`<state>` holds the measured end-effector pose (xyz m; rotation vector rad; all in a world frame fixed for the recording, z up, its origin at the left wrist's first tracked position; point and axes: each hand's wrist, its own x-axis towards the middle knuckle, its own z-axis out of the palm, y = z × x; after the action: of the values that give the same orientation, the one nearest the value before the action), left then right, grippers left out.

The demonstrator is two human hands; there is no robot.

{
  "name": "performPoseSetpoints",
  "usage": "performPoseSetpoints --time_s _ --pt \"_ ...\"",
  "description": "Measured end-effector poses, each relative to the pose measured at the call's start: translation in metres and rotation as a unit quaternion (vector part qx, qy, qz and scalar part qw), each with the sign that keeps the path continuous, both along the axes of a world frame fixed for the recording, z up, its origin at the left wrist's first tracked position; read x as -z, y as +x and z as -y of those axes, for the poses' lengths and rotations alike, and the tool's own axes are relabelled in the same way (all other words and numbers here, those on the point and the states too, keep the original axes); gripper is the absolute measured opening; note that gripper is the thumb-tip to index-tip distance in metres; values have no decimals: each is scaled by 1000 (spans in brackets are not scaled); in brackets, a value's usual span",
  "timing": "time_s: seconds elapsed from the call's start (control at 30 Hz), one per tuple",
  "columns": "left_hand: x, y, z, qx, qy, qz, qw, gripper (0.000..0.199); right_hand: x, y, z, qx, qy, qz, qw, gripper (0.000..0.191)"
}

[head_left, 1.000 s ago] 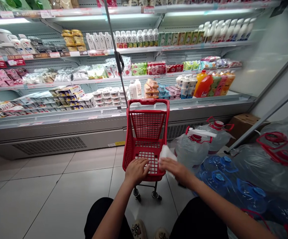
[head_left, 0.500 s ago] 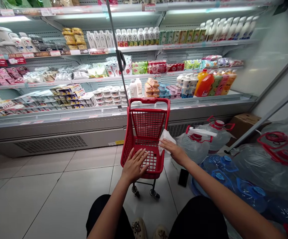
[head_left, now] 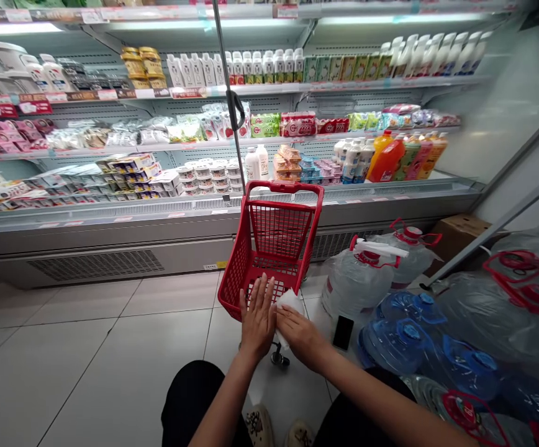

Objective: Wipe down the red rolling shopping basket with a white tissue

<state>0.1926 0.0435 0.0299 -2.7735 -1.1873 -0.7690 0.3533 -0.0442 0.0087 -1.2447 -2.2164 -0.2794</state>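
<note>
The red shopping cart (head_left: 279, 226) stands before me in the middle of the view, its basket tilted a little. My left hand (head_left: 258, 320) is at the basket's near edge, palm down with fingers stretched out, holding nothing. Just to its right, my right hand (head_left: 300, 335) presses a white cloth (head_left: 290, 302) against the basket's near right corner. The cloth sticks out past the fingertips and hangs below them. The two hands are side by side, and the near rim is partly hidden behind them.
A chilled display shelf (head_left: 111, 233) with dairy and drinks spans the back. Large clear water bottles (head_left: 356, 285) and blue ones (head_left: 395, 338) crowd the right side. A phone (head_left: 343, 333) lies on the tiled floor (head_left: 158, 347) beside them.
My right hand has moved with the cloth from the cart's right side down and left to the near edge. My left hand has shifted slightly down and right. The cart has turned a little.
</note>
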Motion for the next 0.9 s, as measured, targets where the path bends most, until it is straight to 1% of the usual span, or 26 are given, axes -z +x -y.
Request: performPoseSetpoints --time_s 0.03,0.1,0.2,0.23,0.3,0.37,0.43,0.5,0.57,0.67,0.73,0.8,0.87,0.9 --pt "4 0 5 10 5 -1 1000 63 2 4 -1 -11 6 10 1000 56" --pt "8 -4 10 40 28 -16 999 67 4 23 -2 -39 8 40 998 53" --pt "8 -13 7 66 58 -42 995 76 -5 71 -12 -65 -9 77 995 54" --pt "7 -14 6 64 61 -46 995 76 -10 87 -19 -59 -9 72 996 55" --pt "5 -16 4 57 63 -49 995 73 -19 114 -36 -18 -9 44 999 55" --pt "4 -16 4 60 61 -53 995 71 -24 128 -50 36 -12 8 999 58" --pt "4 -16 4 67 59 -57 994 71 -22 125 -55 74 -15 -26 997 63" --pt "5 -16 4 67 59 -60 994 71 -15 110 -48 82 -17 -51 995 70" --pt "5 -17 4 62 61 -60 994 70 -6 87 -31 65 -19 -54 996 72" --pt "3 -21 3 57 63 -62 994 70 3 53 -3 15 -20 -25 999 65" --pt "2 -22 2 59 65 -63 994 71 4 43 6 -15 -18 0 1000 59" --pt "2 -24 0 65 67 -66 993 71 0 50 2 -37 -19 30 999 55" --pt "2 -24 0 74 66 -70 993 71 -7 70 -14 -42 -16 54 997 54" --pt "1 -24 -1 76 65 -71 992 70 -11 84 -25 -32 -12 60 998 54"
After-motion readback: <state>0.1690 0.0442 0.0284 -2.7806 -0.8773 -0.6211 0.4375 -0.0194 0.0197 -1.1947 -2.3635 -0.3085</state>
